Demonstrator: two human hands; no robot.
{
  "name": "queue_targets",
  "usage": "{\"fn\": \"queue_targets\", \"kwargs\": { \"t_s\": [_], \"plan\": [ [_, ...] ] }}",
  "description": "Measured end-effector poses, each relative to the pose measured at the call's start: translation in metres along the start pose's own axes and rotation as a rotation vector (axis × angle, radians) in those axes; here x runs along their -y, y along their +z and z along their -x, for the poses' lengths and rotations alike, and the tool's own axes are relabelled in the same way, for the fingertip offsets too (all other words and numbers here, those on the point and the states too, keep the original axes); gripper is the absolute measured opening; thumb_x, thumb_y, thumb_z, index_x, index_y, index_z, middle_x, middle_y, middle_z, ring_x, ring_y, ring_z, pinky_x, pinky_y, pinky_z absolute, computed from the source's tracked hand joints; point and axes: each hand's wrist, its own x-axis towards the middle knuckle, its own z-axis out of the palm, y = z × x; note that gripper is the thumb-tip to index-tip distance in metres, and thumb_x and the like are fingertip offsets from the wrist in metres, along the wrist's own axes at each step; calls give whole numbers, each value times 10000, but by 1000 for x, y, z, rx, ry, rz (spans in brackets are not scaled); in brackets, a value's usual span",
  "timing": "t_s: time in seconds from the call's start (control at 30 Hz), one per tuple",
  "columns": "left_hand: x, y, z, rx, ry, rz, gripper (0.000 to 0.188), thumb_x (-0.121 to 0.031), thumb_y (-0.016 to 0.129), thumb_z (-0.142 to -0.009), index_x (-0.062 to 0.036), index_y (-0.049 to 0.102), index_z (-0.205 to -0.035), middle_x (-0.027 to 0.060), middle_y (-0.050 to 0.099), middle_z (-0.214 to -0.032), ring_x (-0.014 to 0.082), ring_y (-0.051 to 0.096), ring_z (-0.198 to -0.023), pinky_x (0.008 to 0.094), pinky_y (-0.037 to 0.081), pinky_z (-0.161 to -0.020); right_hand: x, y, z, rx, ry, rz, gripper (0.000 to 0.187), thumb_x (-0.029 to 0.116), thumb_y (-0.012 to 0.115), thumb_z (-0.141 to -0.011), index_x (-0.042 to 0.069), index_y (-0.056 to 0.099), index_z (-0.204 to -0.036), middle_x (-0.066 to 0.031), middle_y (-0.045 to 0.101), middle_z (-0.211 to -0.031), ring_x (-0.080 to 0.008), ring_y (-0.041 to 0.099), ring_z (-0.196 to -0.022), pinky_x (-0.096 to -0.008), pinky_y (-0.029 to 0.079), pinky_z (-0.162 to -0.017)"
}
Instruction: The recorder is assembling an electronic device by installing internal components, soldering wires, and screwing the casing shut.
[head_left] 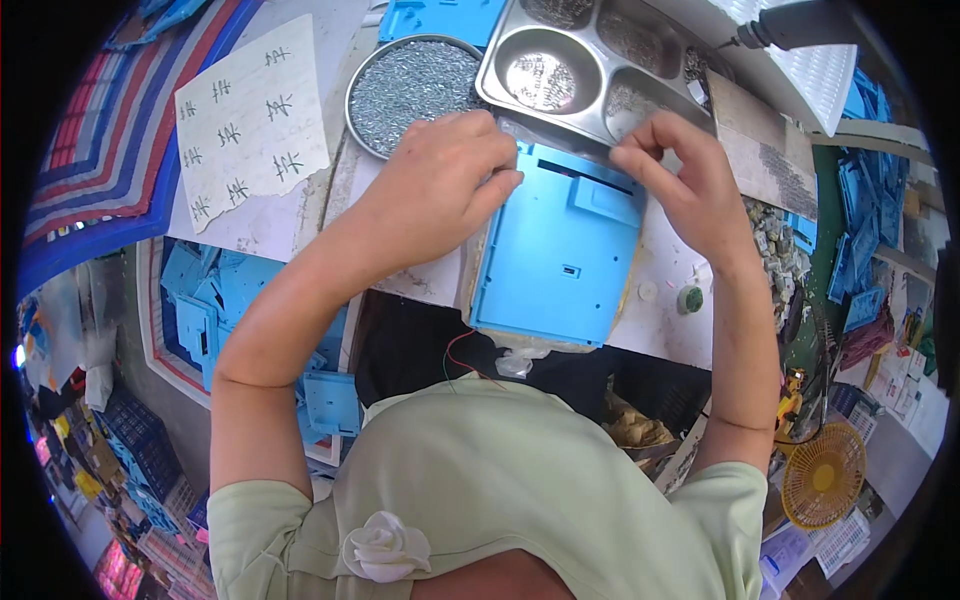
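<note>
A light blue plastic panel (555, 255) lies in front of me, with a slot near its far edge and a small rectangular cutout near its middle. At its far left corner is my left hand (450, 180), with thumb and fingers curled together. What these fingers pinch, if anything, is too small to make out. My right hand (685, 175) is bent over the panel's far right corner, thumb and forefinger drawn together. Anything between them is hidden. Beyond the left hand stands a round metal dish (385, 92) full of small silvery parts.
A steel compartment tray (480, 85) with small metal parts stands beyond the panel. A power screwdriver (790, 28) hangs at the far right. Handwritten paper (250, 120) lies on the left. Blue panels (200, 330) fill a bin below. A small green object (690, 298) rests on the right.
</note>
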Motion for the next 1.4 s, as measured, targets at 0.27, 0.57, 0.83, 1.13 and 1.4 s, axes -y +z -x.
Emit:
{"fn": "queue_targets", "kwargs": {
  "t_s": [0.27, 0.57, 0.83, 1.13, 1.4],
  "plan": [
    [-12, -7, -16, 162, 49, -241, 140, -118, 622, -907, 13, 577, -892, 167, 555, -877, 376, 592, -897, 480, 474, -797, -28, -6, 31, -53, 206, -100, 192, 170, 756, -924, -14, 703, -905, -8, 642, -780, -77, 534, -744, -247, 429, -670],
    [-2, -17, -35, 432, -142, -67, 210, -168, 627, -870, 22, 549, -822, 181, 568, -808, 383, 577, -806, 470, 463, -748, -28, -6, 27, -9, 156, -57, 146, 117, 769, -897, -18, 713, -894, -23, 657, -802, -92, 567, -749, -257, 457, -688],
    [4, -14, -32, 358, -162, 62, 300, -196, 694, -850, 20, 508, -755, 151, 521, -684, 352, 523, -679, 437, 422, -645, -25, -6, 21, 1, 72, 55, 138, 90, 803, -844, -19, 719, -843, -42, 641, -799, -114, 594, -728, -272, 480, -687],
    [48, -22, -10, -104, -137, -551, 246, -237, 752, -846, -5, 674, -875, 157, 644, -852, 336, 643, -867, 464, 493, -770, -11, 6, 63, -309, 188, -116, 121, 95, 821, -818, 21, 726, -807, -19, 640, -755, -103, 573, -716, -254, 435, -648],
    [58, -17, 1, -71, -255, -394, 173, -155, 726, -895, 11, 674, -890, 119, 641, -854, 283, 632, -790, 385, 495, -738, -4, 40, 88, -216, -1, 48, 177, 124, 862, -743, 60, 696, -745, -33, 604, -718, -190, 534, -704, -311, 441, -609]
  ]
}}
